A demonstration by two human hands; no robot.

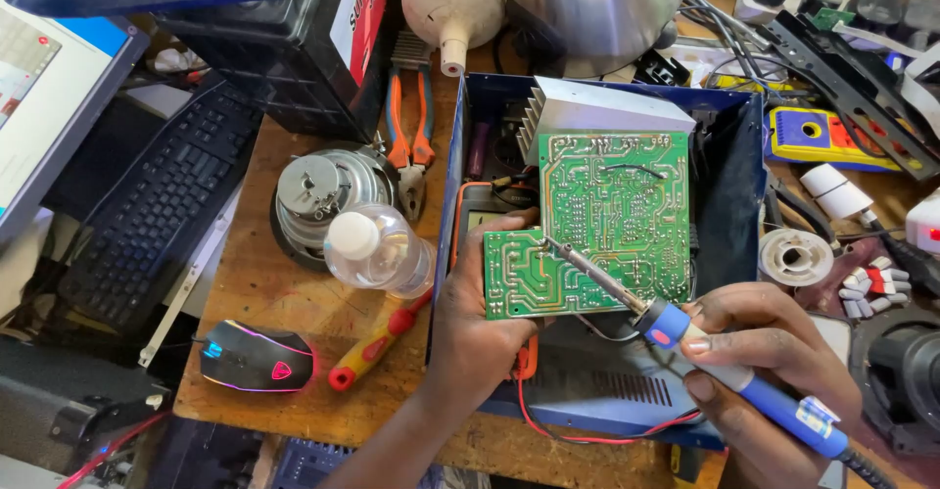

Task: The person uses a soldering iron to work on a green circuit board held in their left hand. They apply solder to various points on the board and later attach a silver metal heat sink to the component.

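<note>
**Thin board, hot iron**

The blue metal case (729, 195) cradles the green circuit board (612, 215), stiff, light, brittle; my left hand (480, 323) pinches its lower-left edge. My right hand (764, 352) wraps the blue soldering iron (685, 337) by its handle, tip on the board.

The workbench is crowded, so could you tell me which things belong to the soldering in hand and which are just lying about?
In use: green circuit board, soldering iron, left hand, right hand, blue metal case.
Lying about: pliers, clear bottle, red screwdriver, mouse, keyboard.
</note>
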